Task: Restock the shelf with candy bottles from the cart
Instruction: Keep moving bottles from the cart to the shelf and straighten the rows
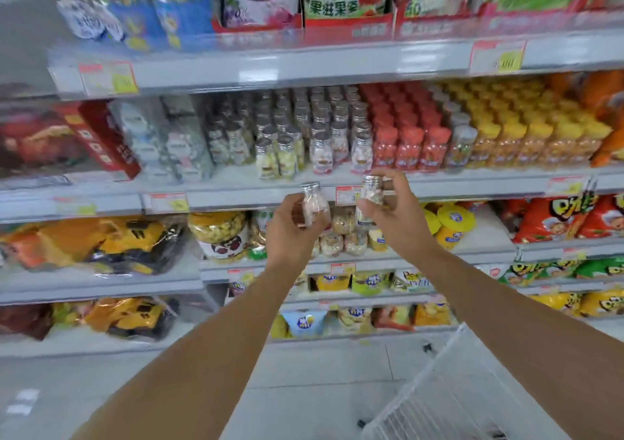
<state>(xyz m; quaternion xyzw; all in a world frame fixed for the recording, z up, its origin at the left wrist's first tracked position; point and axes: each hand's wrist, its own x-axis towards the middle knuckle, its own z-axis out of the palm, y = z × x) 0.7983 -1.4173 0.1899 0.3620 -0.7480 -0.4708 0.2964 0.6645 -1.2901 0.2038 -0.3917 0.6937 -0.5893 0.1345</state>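
The cart (449,389) stands below our right hand (395,213). Our left hand (290,233) grips one candy bottle (315,203), the right a second bottle (371,193), both just short of the shelf lip (236,198). Clipping it, or nudging the front row (320,156) beyond, could topple bottles, we judge; a bare strip lies between.

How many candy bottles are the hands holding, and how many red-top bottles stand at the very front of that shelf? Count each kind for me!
Silver-capped bottles held: 2, the pink-candy bottle in the left hand and the pale-candy bottle in the right hand
Red-capped bottles in the front row of the shelf: 3
Total: 5
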